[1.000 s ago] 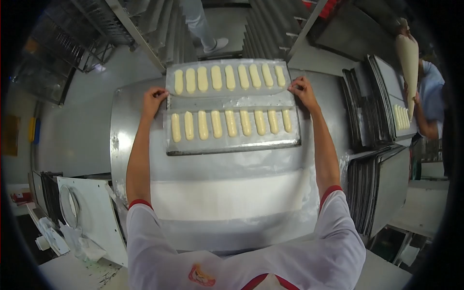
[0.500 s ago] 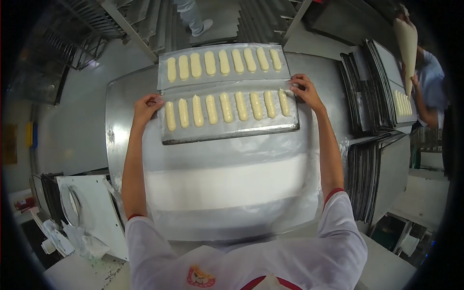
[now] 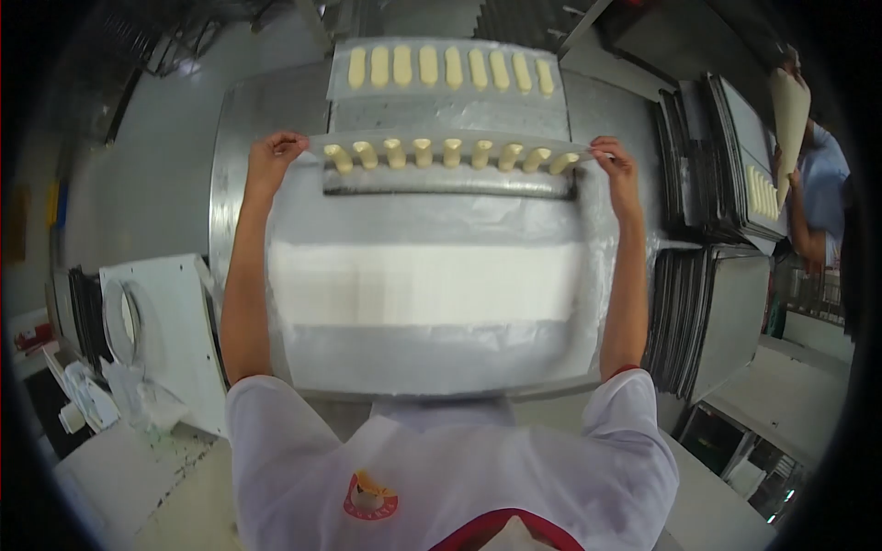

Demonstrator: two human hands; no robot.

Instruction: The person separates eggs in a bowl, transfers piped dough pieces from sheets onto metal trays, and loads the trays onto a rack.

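Observation:
A sheet of baking paper bears a row of piped, pale yellow dough fingers. My left hand pinches its far left corner, and my right hand pinches the far right corner. The far edge is raised between both hands, so the sheet tilts and the dough shows foreshortened. Below it is a dark metal baking tray, bare in the middle. On the tray's far part lies a second paper sheet with another row of dough fingers. Whether the near edge of the raised sheet touches the tray, I cannot tell.
In front of me, a plastic-covered surface with a white band lies on the metal table. Stacked trays stand at right. Beyond, another person holds a piping bag. A white board stands at left.
Both hands have lifted the far edge of the near paper sheet, tilting it with its dough row. Bare tray now shows between the two sheets. The view has shifted.

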